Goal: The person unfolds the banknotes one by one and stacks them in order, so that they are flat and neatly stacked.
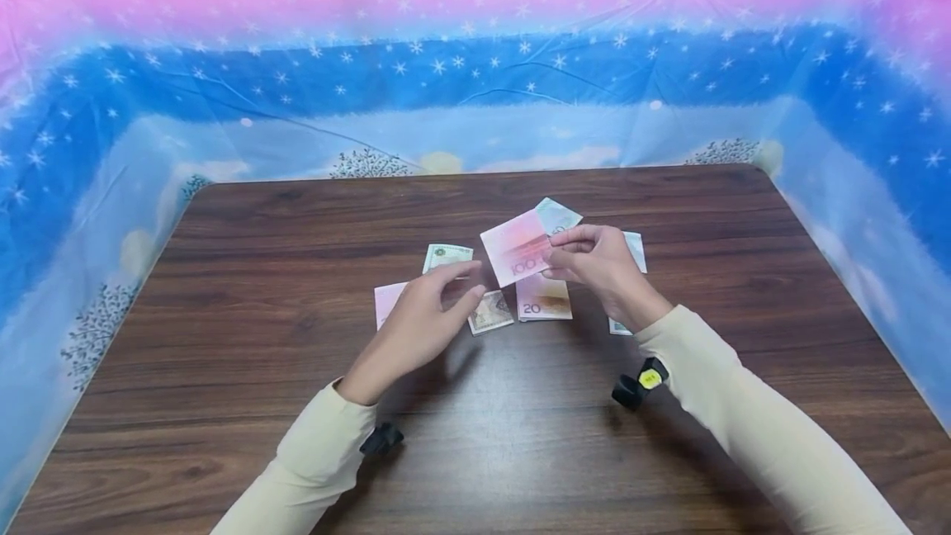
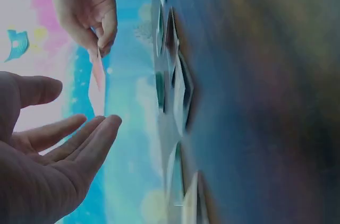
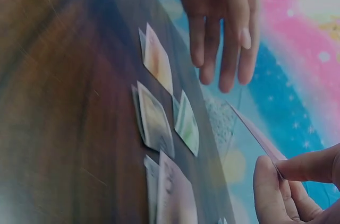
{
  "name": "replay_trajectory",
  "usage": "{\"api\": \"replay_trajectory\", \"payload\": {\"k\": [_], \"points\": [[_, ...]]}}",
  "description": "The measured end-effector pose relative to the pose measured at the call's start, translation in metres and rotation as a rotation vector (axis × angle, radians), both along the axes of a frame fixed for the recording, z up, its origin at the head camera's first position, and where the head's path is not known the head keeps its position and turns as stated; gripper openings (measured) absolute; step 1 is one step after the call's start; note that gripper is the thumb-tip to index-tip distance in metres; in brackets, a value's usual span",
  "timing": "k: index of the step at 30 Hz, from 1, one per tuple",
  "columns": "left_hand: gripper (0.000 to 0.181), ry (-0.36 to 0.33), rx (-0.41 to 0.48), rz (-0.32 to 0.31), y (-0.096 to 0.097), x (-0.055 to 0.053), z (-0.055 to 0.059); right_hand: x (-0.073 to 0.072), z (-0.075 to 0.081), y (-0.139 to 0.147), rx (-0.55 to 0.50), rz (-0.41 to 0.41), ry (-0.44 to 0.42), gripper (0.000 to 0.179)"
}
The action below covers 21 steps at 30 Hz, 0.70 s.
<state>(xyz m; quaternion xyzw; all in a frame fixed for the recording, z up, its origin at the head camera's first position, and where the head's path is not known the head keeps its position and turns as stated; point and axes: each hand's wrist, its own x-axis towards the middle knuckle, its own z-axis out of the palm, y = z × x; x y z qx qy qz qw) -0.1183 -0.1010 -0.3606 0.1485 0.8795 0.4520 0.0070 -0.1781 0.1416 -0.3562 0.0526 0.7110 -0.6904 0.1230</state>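
Note:
My right hand pinches a pink 100 banknote by its right edge, between thumb and fingers. In the right wrist view this note is seen nearly edge-on, raised above the table. My left hand hovers to the left of the note, fingers extended and thumb apart. Nothing lies between the left fingers in the left wrist view. Below the hands, a folded 20 note and a brown note rest on the table. A green note sits farther back, and a pink note is partly hidden by my left hand.
A pale green note shows behind the held one. Two more notes, one farther back and one nearer, are partly covered by my right hand. A brown wooden table carries them, with a snowflake-patterned cloth hanging around it.

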Motion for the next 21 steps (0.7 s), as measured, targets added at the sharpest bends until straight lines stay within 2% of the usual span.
{"api": "replay_trajectory", "payload": {"k": [3,6,9,12,17,21], "points": [[0.041,-0.1,0.134,0.03,-0.003,0.012,-0.005,0.015,-0.004,0.001,-0.028,0.022,0.003,0.029],[0.043,-0.25,0.319,0.064,-0.003,0.022,-0.012,0.03,-0.008,0.002,-0.068,0.049,0.002,0.029],[0.047,-0.415,0.534,0.082,-0.002,0.027,-0.019,0.043,-0.012,-0.001,-0.109,0.064,-0.005,0.029],[0.048,-0.522,0.704,0.111,0.0,0.029,-0.022,0.054,-0.016,-0.007,-0.142,0.074,-0.015,0.029],[0.04,-0.621,0.849,0.185,0.002,0.03,-0.025,0.067,-0.021,-0.019,-0.169,0.087,-0.036,0.03],[0.033,-0.63,0.873,0.235,0.003,0.03,-0.027,0.073,-0.023,-0.024,-0.161,0.082,-0.016,0.03]]}}
